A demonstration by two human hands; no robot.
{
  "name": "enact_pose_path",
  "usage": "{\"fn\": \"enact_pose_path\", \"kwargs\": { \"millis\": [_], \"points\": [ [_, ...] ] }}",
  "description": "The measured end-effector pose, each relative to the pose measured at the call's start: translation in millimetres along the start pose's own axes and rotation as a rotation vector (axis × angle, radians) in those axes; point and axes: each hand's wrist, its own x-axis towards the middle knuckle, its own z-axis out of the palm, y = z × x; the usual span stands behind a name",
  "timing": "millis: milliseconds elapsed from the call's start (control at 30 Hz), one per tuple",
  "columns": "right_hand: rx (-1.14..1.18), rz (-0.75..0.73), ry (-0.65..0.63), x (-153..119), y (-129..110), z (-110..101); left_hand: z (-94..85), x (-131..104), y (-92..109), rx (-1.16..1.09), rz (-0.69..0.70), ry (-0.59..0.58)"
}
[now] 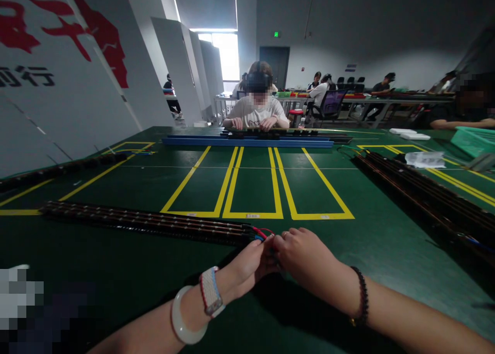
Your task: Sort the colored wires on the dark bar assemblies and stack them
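A bundle of long dark strips [150, 221] with rows of small pale dots lies across the near part of the table. Red and blue wires [260, 233] come out of its right end. My left hand [251, 264] is closed around these wires, fingers pinched near the strip ends. Touching it, my right hand [305, 253] is also closed, its fingertips at the wire ends. What exactly lies between the fingertips is hidden by the hands.
The green table [185, 297] has yellow tape frames. More dark strips [421, 189] lie on the right, others [77, 166] on the far left. A blue rail [247, 141] crosses the far side, where a person [257, 109] sits. A green basket [474, 141] stands at right.
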Motion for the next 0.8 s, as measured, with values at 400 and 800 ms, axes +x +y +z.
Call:
{"fn": "enact_pose_path", "kwargs": {
  "millis": [400,800],
  "points": [
    [0.618,-0.020,-0.271,9,55,11,3.9,-4,-1,0.144,0.059,-0.074],
    [1.952,0.288,-0.121,48,74,69,1.4,-5,2,0.141,-0.010,-0.050]
  ]
}}
